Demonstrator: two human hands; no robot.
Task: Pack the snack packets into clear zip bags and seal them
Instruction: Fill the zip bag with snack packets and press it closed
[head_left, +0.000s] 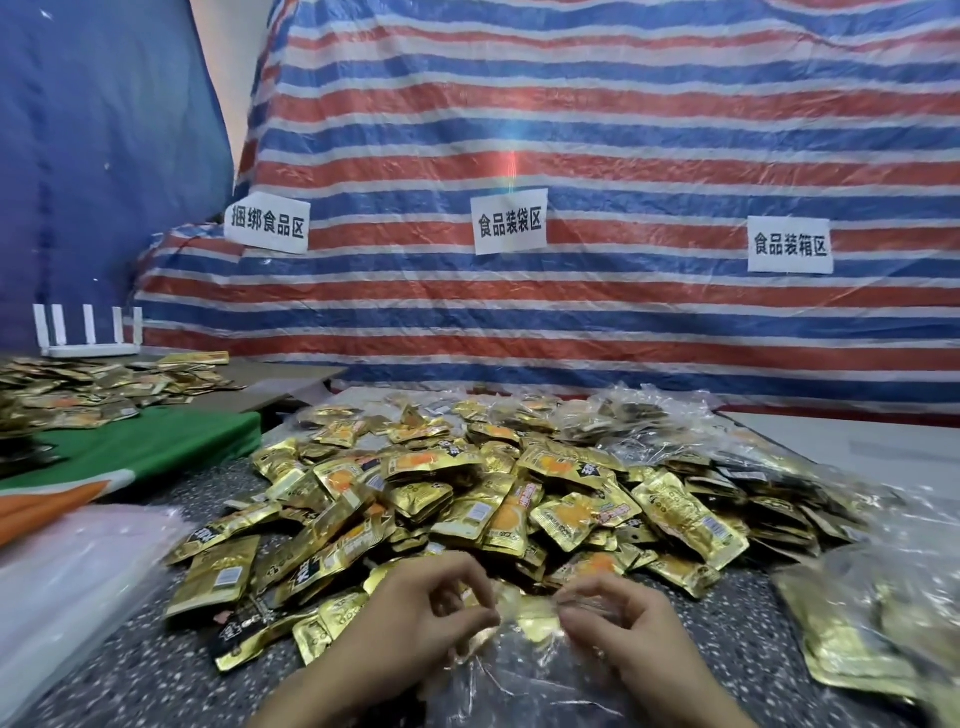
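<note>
Pinching zip bag (522, 675), mouth seemingly toward packet pile (498, 488).

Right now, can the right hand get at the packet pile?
Probably yes. The pile lies just beyond the right hand with nothing between them. But that hand and the left hand both pinch the zip bag, so it would have to let go first.

Surface: speckled dark-grey stone counter (130, 670) | middle: heap of gold foil snack packets (467, 499) | right edge: filled clear plastic bags (857, 613) | left edge: stack of flat clear plastic bags (67, 566) | near edge: crinkled clear zip bag (519, 670)
</note>
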